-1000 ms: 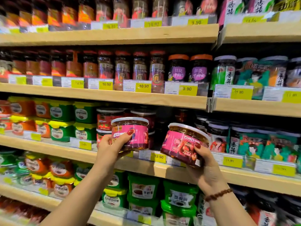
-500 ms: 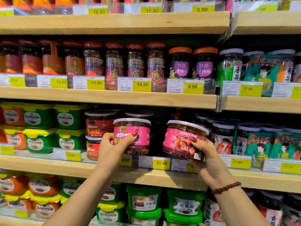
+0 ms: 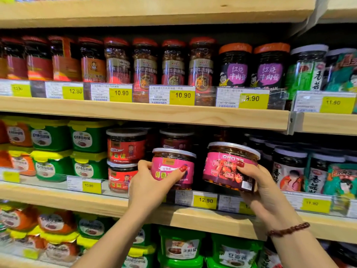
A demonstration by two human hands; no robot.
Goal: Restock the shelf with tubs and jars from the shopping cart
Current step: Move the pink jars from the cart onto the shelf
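My left hand (image 3: 148, 180) grips a pink-labelled jar (image 3: 172, 167) upright, at the front of the wooden middle shelf (image 3: 202, 219). My right hand (image 3: 258, 186) grips a second pink-labelled jar (image 3: 228, 167), tilted a little to the left, just right of the first and over the shelf's front rail. Both jars have clear lids and dark contents. Behind the left jar stands another jar of the same kind (image 3: 175, 140), in shadow. The shopping cart is out of view.
Two stacked red-labelled jars (image 3: 125, 147) stand just left of my left hand, with green and orange tubs (image 3: 87, 140) further left. White-lidded jars (image 3: 289, 169) sit to the right. The shelf above (image 3: 144, 115) hangs low over the gap. Yellow price tags (image 3: 205, 200) line the rail.
Both hands have carried the jars forward and closer to the shelf gap; the left jar now sits deeper at the shelf front. The view has moved nearer the shelf.
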